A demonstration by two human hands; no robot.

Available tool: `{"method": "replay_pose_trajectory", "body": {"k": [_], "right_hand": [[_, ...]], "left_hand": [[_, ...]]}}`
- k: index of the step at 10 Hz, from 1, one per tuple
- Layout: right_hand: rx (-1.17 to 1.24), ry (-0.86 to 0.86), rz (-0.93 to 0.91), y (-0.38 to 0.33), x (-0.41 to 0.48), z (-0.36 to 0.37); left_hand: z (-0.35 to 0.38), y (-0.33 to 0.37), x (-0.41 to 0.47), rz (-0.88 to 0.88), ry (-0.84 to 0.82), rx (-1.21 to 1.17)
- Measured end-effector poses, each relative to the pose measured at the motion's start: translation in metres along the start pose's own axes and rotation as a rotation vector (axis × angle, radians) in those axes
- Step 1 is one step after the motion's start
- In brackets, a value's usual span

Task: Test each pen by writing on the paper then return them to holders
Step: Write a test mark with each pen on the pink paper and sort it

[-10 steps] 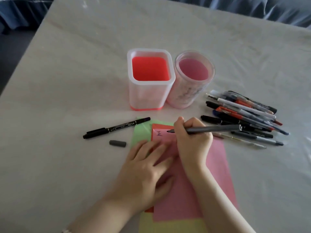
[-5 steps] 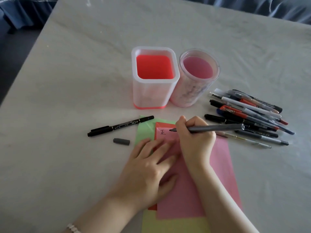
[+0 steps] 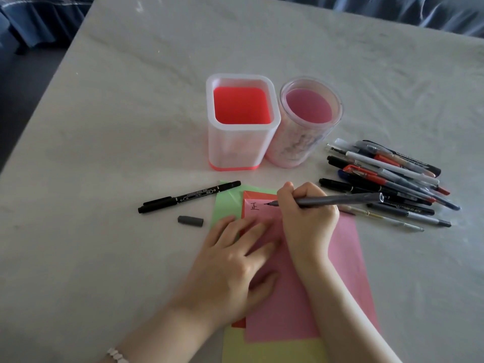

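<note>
Fingers [image 3: 289,197] of the right hand [image 3: 309,218] are curled tight around a grey pen [image 3: 337,199], pinching it near the nib; its barrel lies nearly level and points away to the right, and its fine dark tip rests on the pink paper [image 3: 340,271] just right of a small black character [image 3: 254,206] already written there. The left hand [image 3: 230,268] lies flat with its fingers spread, gripping nothing, pressing down the left part of the pink paper.

Beneath the pink paper lie a red sheet [image 3: 258,195], a green sheet [image 3: 225,205] showing at the far left corner, and a yellow sheet [image 3: 262,349] showing at the near edge. Left of the pink paper lie a capped black marker [image 3: 189,196] and, just nearer than it, a loose grey cap [image 3: 190,221]. Beyond the pink paper stand two clear holders side by side and touching: a square holder [image 3: 242,142] with a red base and a round holder [image 3: 301,148] with a pink base, both without pens. Right of the pink paper is a loose pile of pens [image 3: 387,176] on the pale marble table [image 3: 131,113].

Compared with half a second ago, the nib sits a little closer to the written character; the left hand, the marker, the cap and the pile are unchanged.
</note>
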State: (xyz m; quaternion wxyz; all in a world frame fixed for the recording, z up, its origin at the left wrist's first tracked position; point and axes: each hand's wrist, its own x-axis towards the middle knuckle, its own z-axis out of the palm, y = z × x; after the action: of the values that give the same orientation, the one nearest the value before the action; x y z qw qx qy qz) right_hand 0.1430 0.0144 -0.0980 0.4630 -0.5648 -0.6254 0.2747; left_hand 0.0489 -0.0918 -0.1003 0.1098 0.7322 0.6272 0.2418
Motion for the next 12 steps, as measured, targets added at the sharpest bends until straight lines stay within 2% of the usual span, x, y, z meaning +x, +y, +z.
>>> {"method": "replay_pose_trajectory", "body": {"k": [12], "right_hand": [[-0.013,-0.028,0.020,-0.0046,-0.0012,-0.0006]], "left_hand": [[-0.0001,0.0001,0.0009,-0.007,-0.002,-0.003]]}}
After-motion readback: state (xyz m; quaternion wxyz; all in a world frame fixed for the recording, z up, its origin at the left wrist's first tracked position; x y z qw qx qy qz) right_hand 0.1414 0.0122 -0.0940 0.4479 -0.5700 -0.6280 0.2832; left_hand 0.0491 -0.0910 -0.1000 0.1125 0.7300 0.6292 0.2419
